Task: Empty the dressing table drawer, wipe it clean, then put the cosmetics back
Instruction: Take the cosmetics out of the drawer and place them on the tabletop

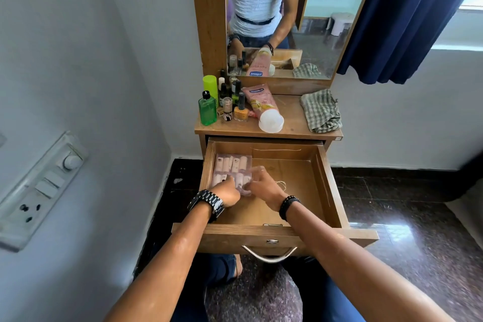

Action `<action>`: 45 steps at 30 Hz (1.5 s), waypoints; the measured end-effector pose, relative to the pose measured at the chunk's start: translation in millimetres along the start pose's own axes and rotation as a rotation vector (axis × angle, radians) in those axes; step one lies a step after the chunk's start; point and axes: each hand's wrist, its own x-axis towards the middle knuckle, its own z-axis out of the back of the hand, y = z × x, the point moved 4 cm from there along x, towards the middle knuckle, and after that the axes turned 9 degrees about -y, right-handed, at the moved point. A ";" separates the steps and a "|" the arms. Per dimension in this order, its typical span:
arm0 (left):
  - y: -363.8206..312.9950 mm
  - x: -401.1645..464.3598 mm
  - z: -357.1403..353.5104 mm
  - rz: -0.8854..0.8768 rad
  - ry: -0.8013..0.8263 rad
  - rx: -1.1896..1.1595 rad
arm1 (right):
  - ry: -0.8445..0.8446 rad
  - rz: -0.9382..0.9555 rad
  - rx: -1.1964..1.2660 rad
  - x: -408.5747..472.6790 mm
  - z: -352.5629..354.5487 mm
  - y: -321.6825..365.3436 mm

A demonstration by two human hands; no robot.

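Observation:
The wooden drawer [300, 180] is pulled out wide below the dressing table top. In its left half lies a clear plastic box of small pink-and-white cosmetic tubes [231, 168]. My left hand [228, 192], with a black watch on the wrist, and my right hand [262, 185], with a bead bracelet, both hold the near edge of that box, fingers curled on it. A thin loop of thread [281, 185] lies on the drawer floor by my right hand. On the table top stand a green bottle [207, 110], several nail polish bottles [239, 107] and a pink lotion tube [264, 107] lying down.
A checked cloth [321, 111] lies crumpled at the right of the table top. A mirror [287, 13] rises behind it, a blue curtain [407, 15] hangs at the right, a switchboard [39, 191] is on the left wall. Dark glossy floor lies to the right.

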 end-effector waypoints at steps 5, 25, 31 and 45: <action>7.7 5.9 -2.9 -0.036 0.049 -0.034 | -0.017 -0.097 0.255 -8.8 -1.9 9.3; 23.7 1.6 18.9 0.018 -0.159 -0.519 | -0.116 -0.294 0.427 -22.5 37.0 -2.7; -7.8 -11.9 17.5 -0.034 -0.079 -0.537 | -0.060 -0.174 0.542 -59.6 84.0 5.2; -119.2 -41.9 39.7 -0.231 0.084 -0.961 | -0.258 0.083 0.563 -103.3 188.3 55.4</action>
